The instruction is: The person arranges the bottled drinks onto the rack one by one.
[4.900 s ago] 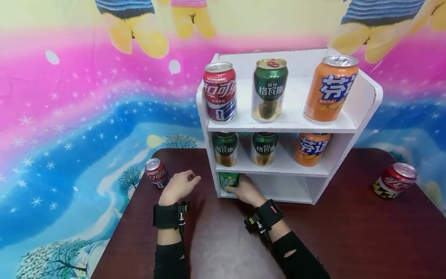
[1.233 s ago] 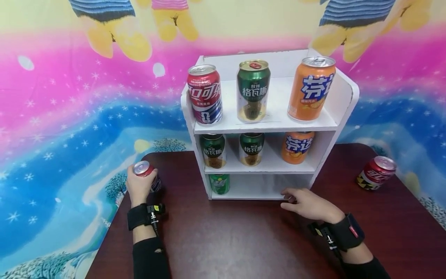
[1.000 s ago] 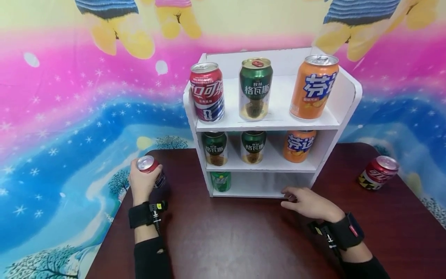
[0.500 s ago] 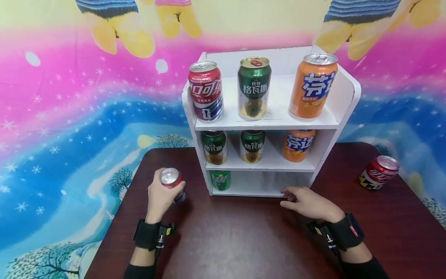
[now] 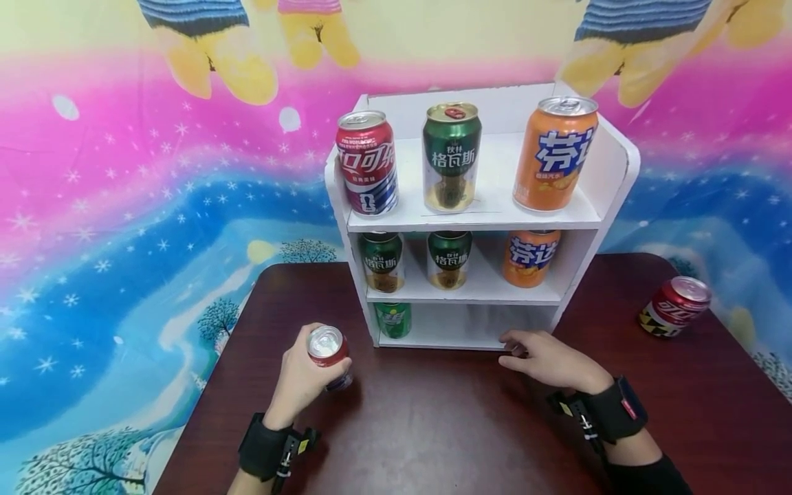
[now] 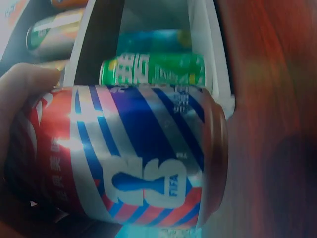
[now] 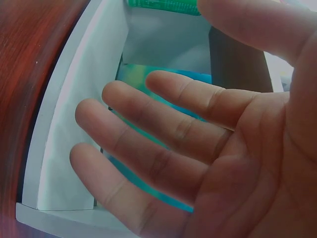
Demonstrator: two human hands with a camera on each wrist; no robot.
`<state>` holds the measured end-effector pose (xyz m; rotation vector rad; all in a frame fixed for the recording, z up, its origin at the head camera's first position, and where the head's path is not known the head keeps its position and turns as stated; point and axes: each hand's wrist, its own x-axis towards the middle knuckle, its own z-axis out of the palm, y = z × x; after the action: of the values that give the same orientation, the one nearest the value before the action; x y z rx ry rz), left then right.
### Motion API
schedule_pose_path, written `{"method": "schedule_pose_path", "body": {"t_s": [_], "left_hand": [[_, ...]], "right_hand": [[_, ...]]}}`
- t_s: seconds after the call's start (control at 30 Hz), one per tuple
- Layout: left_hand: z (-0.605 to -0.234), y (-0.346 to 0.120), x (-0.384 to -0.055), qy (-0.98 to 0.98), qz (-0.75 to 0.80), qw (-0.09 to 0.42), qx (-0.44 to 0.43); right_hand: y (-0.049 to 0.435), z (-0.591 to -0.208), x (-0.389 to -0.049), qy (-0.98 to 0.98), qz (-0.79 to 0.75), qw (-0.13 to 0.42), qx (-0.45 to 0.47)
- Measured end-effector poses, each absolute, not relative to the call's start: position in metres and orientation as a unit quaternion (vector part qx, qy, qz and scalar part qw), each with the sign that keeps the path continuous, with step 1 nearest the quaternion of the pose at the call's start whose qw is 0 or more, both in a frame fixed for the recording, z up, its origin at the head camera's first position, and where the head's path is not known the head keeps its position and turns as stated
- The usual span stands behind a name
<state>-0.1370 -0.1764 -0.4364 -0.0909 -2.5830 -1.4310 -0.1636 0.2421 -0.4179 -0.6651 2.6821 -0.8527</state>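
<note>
My left hand [image 5: 302,377] grips a red cola can [image 5: 328,348] near its top, left of and in front of the white shelf. In the left wrist view the can [image 6: 133,153] shows blue, silver and red stripes. Beyond it, a green soda can [image 6: 153,69] lies in view inside the bottom compartment. My right hand [image 5: 553,359] rests at the front right edge of the bottom shelf, holding nothing. The right wrist view shows its fingers [image 7: 148,106] extended and loosely spread before the compartment. The green can [image 5: 393,320] stands at that compartment's left end.
The white shelf [image 5: 489,221] carries a red cola can [image 5: 368,165], a green kvass can [image 5: 452,158] and an orange soda can [image 5: 555,155] on top. Two kvass cans [image 5: 449,261] and an orange can [image 5: 531,258] fill the middle level. Another red can [image 5: 673,306] stands far right.
My left hand took hold of the red cola can at the table's left and has carried it rightward and nearer. My right hand earlier left the green can and now stays by the shelf's right end.
</note>
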Motion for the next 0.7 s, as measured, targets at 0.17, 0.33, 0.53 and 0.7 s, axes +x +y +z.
{"method": "schedule_pose_path", "body": {"t_s": [0.17, 0.33, 0.53, 0.7], "left_hand": [[-0.438, -0.158, -0.133, -0.867, -0.488, 0.079, -0.065], [-0.438, -0.136, -0.134, -0.852, -0.51, 0.063, -0.103], [-0.432, -0.112, -0.142, -0.837, -0.529, 0.031, -0.135], [-0.43, -0.095, -0.152, -0.833, -0.531, 0.017, -0.152]], "right_hand": [[0.241, -0.418, -0.164, 0.919, -0.293, 0.12, -0.234], [0.242, -0.419, -0.163, 0.918, -0.294, 0.124, -0.236], [0.242, -0.419, -0.163, 0.917, -0.298, 0.125, -0.235], [0.241, -0.419, -0.165, 0.917, -0.296, 0.122, -0.238]]}}
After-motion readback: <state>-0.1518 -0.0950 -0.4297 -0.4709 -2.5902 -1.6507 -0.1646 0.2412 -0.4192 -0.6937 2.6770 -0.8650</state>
